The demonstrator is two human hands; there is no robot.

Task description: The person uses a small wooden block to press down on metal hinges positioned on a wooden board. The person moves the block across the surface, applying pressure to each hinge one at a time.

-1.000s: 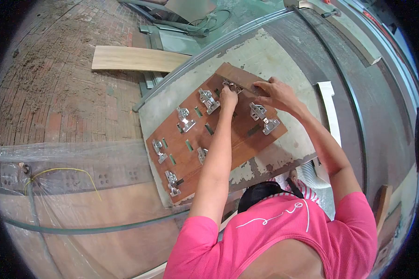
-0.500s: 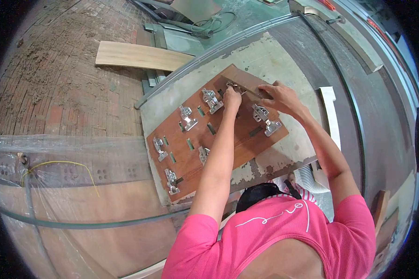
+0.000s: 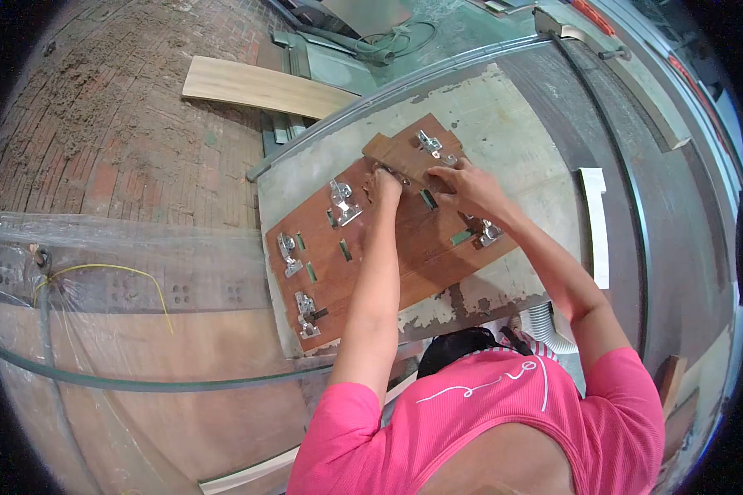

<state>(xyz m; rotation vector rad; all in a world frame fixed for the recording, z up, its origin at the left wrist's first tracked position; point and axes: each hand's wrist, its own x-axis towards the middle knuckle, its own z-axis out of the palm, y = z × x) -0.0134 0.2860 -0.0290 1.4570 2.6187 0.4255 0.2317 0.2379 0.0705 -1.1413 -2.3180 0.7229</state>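
A brown wooden board (image 3: 413,256) lies flat with several metal cabinet hinges, such as one hinge (image 3: 344,204), and several green-looking slots on its face. My left hand (image 3: 384,188) is closed at a hinge (image 3: 397,174) near the board's far side, its fingertips partly hidden. Against that same hinge rests a smaller brown wood piece (image 3: 400,154). The thumb and fingers of my right hand (image 3: 470,190) pinch this piece at its right end. Just beyond is another hinge (image 3: 429,142); one more hinge (image 3: 490,233) sits below my right wrist.
Beneath the board is a worn, pale work surface (image 3: 504,107) with a metal rail (image 3: 322,128) along its far edge. A light plank (image 3: 264,87) lies beyond, over a dirt-strewn brick floor (image 3: 124,148). Clear plastic sheeting (image 3: 99,247) covers the left side. A white strip (image 3: 594,223) is at right.
Both hands and the small wood piece have moved left along the board, from the far-end hinge to the neighbouring one. The far-end hinge is now uncovered. The view has shifted slightly.
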